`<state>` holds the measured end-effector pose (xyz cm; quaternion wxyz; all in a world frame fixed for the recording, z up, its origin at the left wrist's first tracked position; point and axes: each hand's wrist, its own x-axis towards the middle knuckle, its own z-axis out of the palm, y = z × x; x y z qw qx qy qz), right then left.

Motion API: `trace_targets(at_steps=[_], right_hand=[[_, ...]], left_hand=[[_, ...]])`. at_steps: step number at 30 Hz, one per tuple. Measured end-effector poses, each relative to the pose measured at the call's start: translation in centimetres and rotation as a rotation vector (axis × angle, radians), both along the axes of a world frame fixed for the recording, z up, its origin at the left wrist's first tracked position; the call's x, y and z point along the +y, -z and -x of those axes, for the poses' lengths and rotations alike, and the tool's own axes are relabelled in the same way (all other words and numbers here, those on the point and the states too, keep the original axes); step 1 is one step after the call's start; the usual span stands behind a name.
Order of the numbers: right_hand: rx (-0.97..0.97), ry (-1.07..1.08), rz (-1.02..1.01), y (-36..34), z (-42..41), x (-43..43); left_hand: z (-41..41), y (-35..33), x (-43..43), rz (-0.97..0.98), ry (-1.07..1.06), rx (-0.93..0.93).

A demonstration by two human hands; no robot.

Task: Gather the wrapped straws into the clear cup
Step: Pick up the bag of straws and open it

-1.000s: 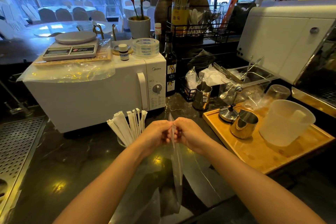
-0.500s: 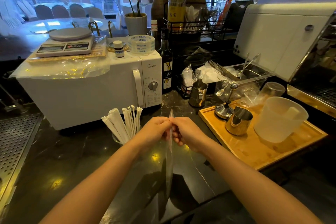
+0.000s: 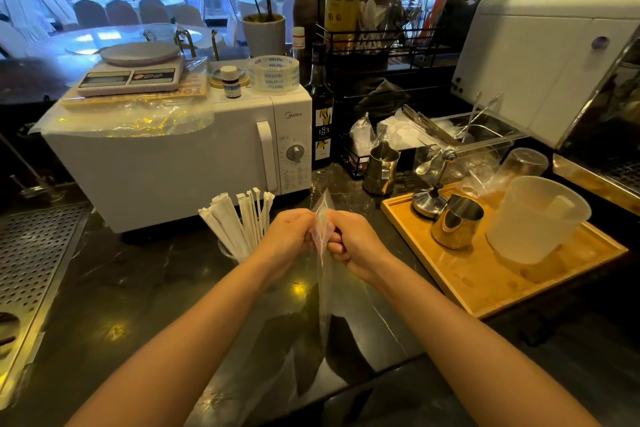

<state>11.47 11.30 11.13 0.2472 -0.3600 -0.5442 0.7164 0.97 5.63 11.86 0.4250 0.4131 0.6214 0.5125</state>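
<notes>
Two bare forearms with no sleeves, watch or bracelet, ending in the left hand [image 3: 289,239] and right hand [image 3: 356,246], no rings showing.

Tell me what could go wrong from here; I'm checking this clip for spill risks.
The left hand works right beside the wrapped straws standing in the clear cup; a sideways jerk could tip it. The clear plastic bag, pinched by both the left and right hand, could tear or slip from the grip.
</notes>
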Motion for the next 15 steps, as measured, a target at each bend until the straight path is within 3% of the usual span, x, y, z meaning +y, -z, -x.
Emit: trace_targets(at_steps=[4,15], right_hand=[[-0.094,-0.039,-0.138,0.0,-0.4,0.1],[-0.616,-0.262,-0.559,-3.0,-3.3,3.7]], left_hand=[[0.6,-0.1,0.0,0.024,-0.011,0.11],[4.5,-1.4,-0.5,0.114,-0.021,0.282]])
